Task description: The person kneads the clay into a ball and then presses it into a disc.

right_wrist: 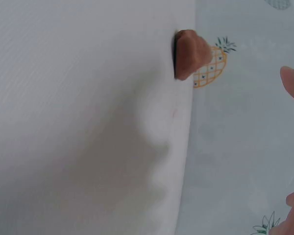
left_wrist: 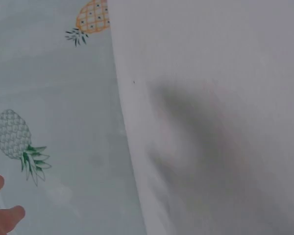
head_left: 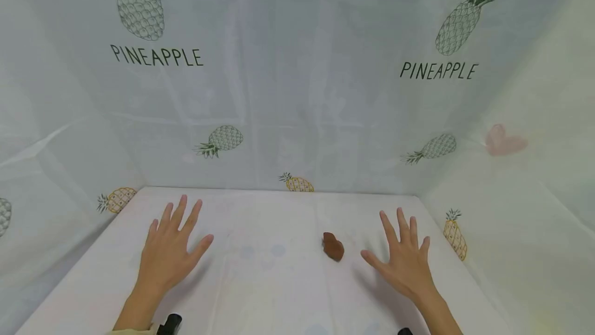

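Observation:
A small brown lump (head_left: 333, 247) with an uneven, rounded outline lies on the white tabletop, right of the middle; its exact kind does not show. In the right wrist view the same brown lump (right_wrist: 190, 54) stands up from the surface near the far edge. My right hand (head_left: 405, 260) hovers over the table to its right, fingers spread, thumb pointing toward the lump but apart from it. On the left side my left hand (head_left: 169, 252) is held over the table with fingers spread and nothing in it. Only fingertips (left_wrist: 9, 219) show in the left wrist view.
The white table (head_left: 260, 293) meets a hanging curtain (head_left: 297, 92) printed with pineapples at its back edge. More of this sheeting stands along the left and right sides. Dark wrist devices (head_left: 170, 323) show at the bottom edge. Both hands cast soft shadows on the tabletop.

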`<state>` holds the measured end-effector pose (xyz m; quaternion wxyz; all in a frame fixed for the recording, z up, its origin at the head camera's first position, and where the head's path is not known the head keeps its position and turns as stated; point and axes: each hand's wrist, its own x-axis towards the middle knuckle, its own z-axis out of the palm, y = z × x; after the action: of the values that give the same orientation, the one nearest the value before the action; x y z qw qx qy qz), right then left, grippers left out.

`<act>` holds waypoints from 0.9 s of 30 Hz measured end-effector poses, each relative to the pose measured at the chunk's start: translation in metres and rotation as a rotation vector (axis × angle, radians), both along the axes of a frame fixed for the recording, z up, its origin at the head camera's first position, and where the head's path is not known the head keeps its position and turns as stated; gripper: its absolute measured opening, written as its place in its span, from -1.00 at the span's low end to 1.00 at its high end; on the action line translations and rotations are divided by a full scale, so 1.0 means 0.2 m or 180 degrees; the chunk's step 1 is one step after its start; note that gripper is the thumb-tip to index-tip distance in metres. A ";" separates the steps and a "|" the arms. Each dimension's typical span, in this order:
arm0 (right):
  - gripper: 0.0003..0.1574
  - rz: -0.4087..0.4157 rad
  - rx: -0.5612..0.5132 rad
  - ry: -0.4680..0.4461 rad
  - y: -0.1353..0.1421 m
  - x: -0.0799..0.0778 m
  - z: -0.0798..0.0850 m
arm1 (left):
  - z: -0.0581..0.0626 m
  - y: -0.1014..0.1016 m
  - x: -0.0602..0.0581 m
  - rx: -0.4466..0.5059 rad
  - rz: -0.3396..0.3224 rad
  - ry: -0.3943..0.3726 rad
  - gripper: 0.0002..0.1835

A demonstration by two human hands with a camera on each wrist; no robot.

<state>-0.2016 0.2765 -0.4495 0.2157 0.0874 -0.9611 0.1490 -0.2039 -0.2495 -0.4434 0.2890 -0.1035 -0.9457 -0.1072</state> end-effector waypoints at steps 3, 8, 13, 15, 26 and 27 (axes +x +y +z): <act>0.30 0.0019 -0.0200 -0.0053 -0.02 -0.01 0.00 | 0.00 0.03 -0.01 0.0100 -0.0089 0.0100 -0.07; 0.25 0.0100 -0.0496 -0.0060 -0.04 -0.03 -0.01 | -0.01 0.08 -0.01 0.0225 -0.0172 0.0287 -0.10; 0.17 0.0129 -0.0751 -0.0174 -0.05 -0.04 -0.03 | -0.02 0.13 0.00 0.0369 -0.0202 0.0181 -0.16; 0.12 0.0167 -0.0880 -0.0223 -0.05 -0.04 -0.03 | -0.03 0.15 0.00 0.0446 -0.0231 0.0110 -0.20; -0.01 0.0467 -0.1532 -0.0306 -0.07 -0.05 -0.06 | -0.06 0.25 0.00 0.0803 -0.0283 -0.0221 -0.34; -0.01 0.0459 -0.1583 -0.0328 -0.08 -0.05 -0.06 | -0.06 0.25 0.00 0.0840 -0.0283 -0.0261 -0.35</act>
<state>-0.2121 0.2612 -0.4622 0.1702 0.0922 -0.8959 0.3999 -0.2046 -0.1986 -0.4554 0.2561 -0.1018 -0.9289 -0.2474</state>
